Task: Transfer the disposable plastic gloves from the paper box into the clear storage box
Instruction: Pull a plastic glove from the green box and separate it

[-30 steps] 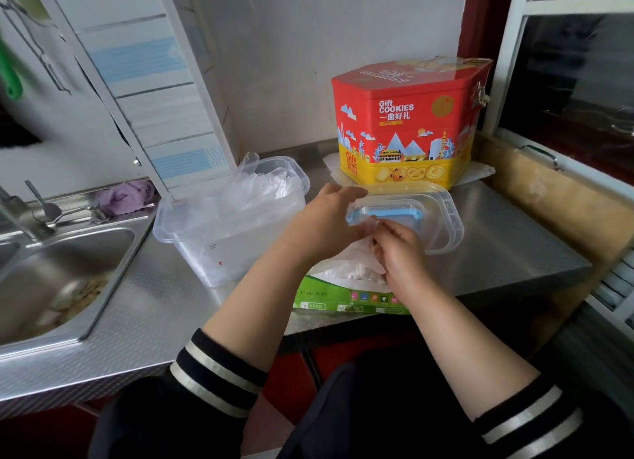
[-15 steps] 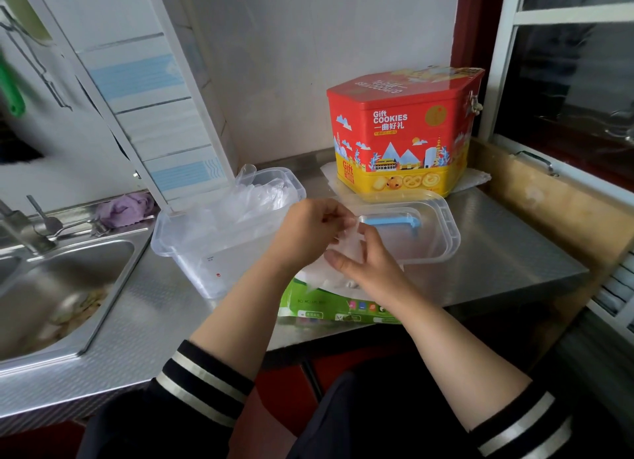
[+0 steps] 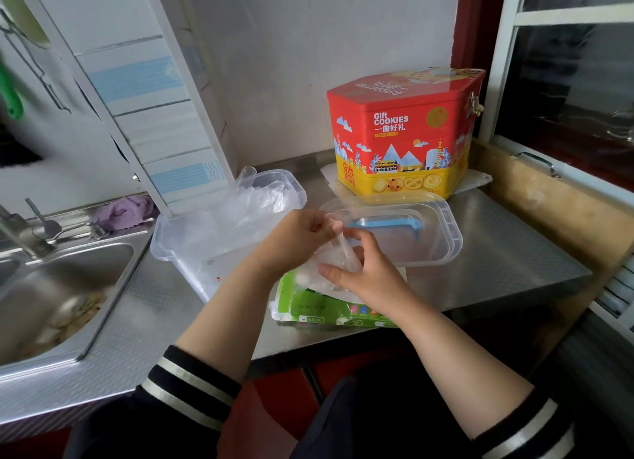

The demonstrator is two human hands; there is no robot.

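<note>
At the centre of the frame the left hand (image 3: pixel 295 242) has its fingers curled and pinching the top of a thin clear glove (image 3: pixel 338 256), drawn up in a loose peak; the right hand (image 3: pixel 363 276) sits just below and right of it, thumb and fingers partly curled round the lower part of the same film, apparently steadying it over the mouth of the green paper box (image 3: pixel 329 307), which lies flat at the near edge of the steel counter (image 3: pixel 507 252); how many gloves are in the pinch I cannot tell, since the film is transparent and bunched. To the upper left of the hands stands the clear storage box (image 3: pixel 219 232), open, with a heap of gloves already inside and 1 spilling over its far rim; its lid (image 3: pixel 404 232), with a blue handle, lies to the right, in front of a red and yellow cookie tin (image 3: pixel 404 132). To do this step well, I judge the left hand should lift slowly while the right hand presses the box down, so the pack stays put; then carry the film left, low over the rim, and tuck it in.
</note>
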